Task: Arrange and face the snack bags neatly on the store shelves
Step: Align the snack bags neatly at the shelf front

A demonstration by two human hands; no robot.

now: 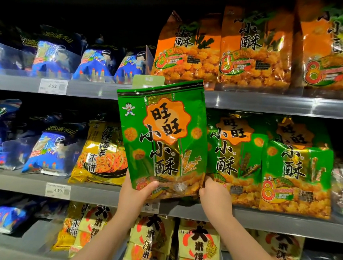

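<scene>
Gripping green snack bag [161, 137] by both bottom corners, out in front of middle shelf [282, 222]. Bag face out, upright, top leaning slightly left and overlapping upper shelf rail [271, 103]. Left hand [139, 191] grasping lower left corner, thumb across the front, fingers hidden behind. Right hand [214, 197] clamped on lower right corner, fingers curled round the edge. Can't tell whether bag bottom touches the shelf. Just right of it on the middle shelf: two matching green bags [296, 170], standing, faces out, overlapping each other. Left of it: yellow bag [103, 153] leaning back, then blue bags [48, 151] slumped behind clear plastic panels. Upper level: orange bags [255, 50] upright in a row on the right, upper blue bags [95, 64] on the left, clear divider [149, 56] between the two groups. Lower level: pale yellow-green bags [198, 249] stacked behind the forearms, flat blue bag [1, 219] far left. Grey shelving throughout, white price tags [53, 86] on the rails reading 4.99, green label tab [147, 80] sticking up behind the held bag's top. Dim lighting, black above the upper level.
</scene>
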